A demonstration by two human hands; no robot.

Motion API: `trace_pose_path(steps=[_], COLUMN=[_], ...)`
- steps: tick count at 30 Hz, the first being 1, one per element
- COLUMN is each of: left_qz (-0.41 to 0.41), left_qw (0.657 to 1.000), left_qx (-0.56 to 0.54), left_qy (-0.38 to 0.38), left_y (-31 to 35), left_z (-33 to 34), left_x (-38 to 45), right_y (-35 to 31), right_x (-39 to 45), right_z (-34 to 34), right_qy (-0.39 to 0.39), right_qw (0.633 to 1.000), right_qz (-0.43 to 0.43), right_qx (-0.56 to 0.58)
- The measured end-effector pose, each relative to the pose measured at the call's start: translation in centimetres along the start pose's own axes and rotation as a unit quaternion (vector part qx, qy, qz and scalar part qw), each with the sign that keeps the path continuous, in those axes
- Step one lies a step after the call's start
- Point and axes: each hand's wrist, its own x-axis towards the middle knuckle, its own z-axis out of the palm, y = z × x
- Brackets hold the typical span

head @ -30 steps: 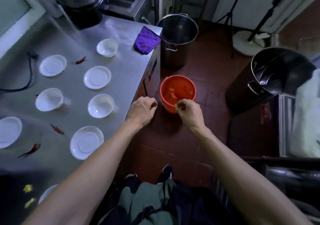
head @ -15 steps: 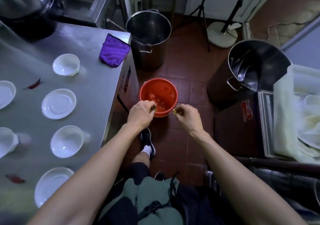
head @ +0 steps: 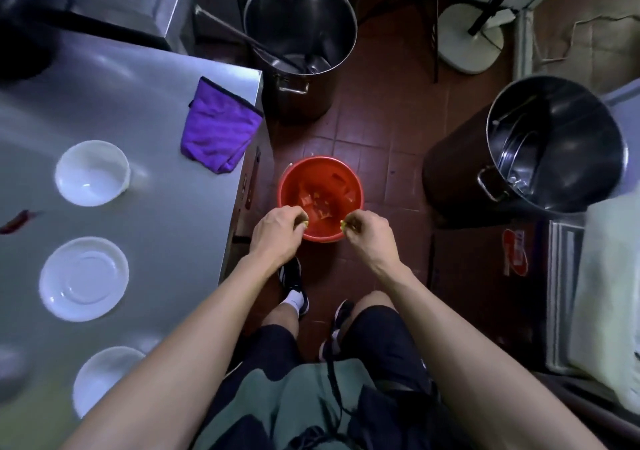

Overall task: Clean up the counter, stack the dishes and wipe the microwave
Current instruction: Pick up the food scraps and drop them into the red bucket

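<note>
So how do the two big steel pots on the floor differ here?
The far pot stands by the counter's corner, bright steel outside, with a long utensil leaning out. The right pot looks dark outside and holds what look like metal parts within its rim. Both are tall, open-topped, with side handles.

Small yellow scraps (head: 305, 223) are being pinched in curled fingers above a red bucket (head: 290, 179) on the tiled floor — more scraps are lying inside it. White dishes — a bowl (head: 91, 172), a saucer (head: 83, 279) — are sitting on the steel counter (head: 166, 214) beside a crumpled purple cloth (head: 218, 127).
</note>
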Motion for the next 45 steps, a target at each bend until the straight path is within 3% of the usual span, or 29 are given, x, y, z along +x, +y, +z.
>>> trace_pose_path(steps=[17,30,36,45], left_qz=[-0.085,-0.075,-0.116,-0.143], left_qw=[0.995,0.995,0.991,0.987], left_qx=[-0.020,-0.001,-0.029,-0.021], left_qy=[-0.040,-0.070,-0.058,-0.075], left_y=[0.1,-6.2,-9.5,-12.9], left_z=[8.3,20.0,24.9,28.2], left_x=[10.8,22.0,26.3,26.8], right_y=[8.7,18.0,20.7,22.5], right_x=[12.8,21.9,25.1,26.5], right_z=[3.6,13.3,18.1,21.9], right_qy=[-0.068,-0.088,-0.098,-0.118], right_qw=[0.996,0.993,0.990,0.986], right_qz=[0.049,0.069,0.083,0.108], right_qx=[0.020,0.038,0.052,0.051])
